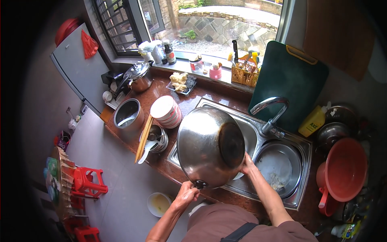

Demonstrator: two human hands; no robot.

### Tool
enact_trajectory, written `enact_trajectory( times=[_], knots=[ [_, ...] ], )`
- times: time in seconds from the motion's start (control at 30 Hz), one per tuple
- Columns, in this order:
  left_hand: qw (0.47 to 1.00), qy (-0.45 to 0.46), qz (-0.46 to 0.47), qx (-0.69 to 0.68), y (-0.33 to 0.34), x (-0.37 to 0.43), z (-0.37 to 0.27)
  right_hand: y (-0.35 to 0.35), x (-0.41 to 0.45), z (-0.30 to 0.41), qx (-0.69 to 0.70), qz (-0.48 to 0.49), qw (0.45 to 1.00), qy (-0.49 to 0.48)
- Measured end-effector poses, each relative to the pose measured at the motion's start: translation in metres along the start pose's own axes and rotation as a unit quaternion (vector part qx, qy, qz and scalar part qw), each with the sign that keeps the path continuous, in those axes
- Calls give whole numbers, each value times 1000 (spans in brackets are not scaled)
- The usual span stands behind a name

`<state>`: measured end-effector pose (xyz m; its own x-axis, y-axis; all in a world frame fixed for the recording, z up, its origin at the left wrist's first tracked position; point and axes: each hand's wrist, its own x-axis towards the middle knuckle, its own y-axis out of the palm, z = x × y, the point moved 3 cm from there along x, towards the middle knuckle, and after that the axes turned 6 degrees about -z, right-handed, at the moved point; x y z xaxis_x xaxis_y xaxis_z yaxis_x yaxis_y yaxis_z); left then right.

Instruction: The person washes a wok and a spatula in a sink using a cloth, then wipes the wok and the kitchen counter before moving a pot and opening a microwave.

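Note:
A large stainless-steel wok is tilted over the left bowl of the sink, its scorched round base toward the right. My left hand is closed around its black handle at the near side. At the wok's lower right, my right hand is against its side; the fingers are partly hidden behind the metal. The wok's inside faces away from me and cannot be seen. In the right bowl sits a wide metal basin with wet residue. A chrome faucet arches between the bowls and the backsplash.
Left of the wok stand stacked paper-bucket bowls, a bowl stack with chopsticks and a rice-cooker pot. A pressure cooker is behind. Red basins and a detergent bottle crowd the right. A slop bucket is below.

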<state>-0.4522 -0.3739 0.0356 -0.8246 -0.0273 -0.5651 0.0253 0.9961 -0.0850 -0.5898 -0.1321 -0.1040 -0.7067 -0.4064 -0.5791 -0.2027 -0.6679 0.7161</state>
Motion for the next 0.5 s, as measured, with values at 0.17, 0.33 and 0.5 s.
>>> enact_trajectory(
  times=[0.17,0.33,0.5],
  knots=[
    [1000,-8,-7,13,3,-1,-5,-4,0,5,15,-30,999,25],
    [1000,1,-6,2,0,-1,-3,10,-8,5,7,-43,999,11],
    [1000,-4,-15,6,1,-2,-3,6,-8,6,45,-33,998,16]
  ],
)
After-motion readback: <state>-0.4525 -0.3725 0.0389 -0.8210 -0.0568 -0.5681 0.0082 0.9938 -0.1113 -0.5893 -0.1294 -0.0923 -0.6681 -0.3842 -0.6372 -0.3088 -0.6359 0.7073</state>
